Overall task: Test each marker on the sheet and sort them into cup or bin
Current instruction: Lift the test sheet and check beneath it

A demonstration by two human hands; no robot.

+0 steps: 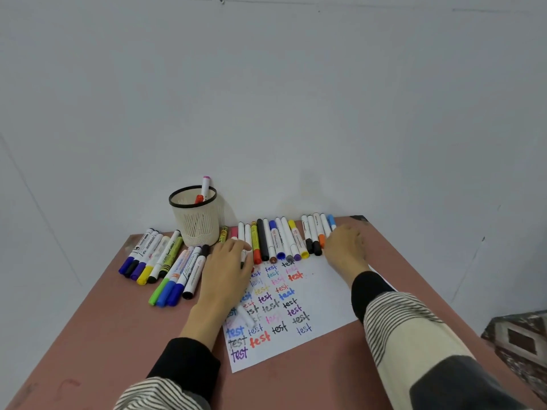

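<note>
Both hands reach into the marker row (275,239) at twelve o'clock of the sheet (313,294): left hand (228,267) flat, right hand (344,245) grip unclear; next, judging, lift one to test, cup (197,216) at ten o'clock.

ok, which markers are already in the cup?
Two stand in the mesh cup: a white marker with a pink cap poking above the rim, and an orange-capped one lower inside. All others lie flat on the table.
</note>
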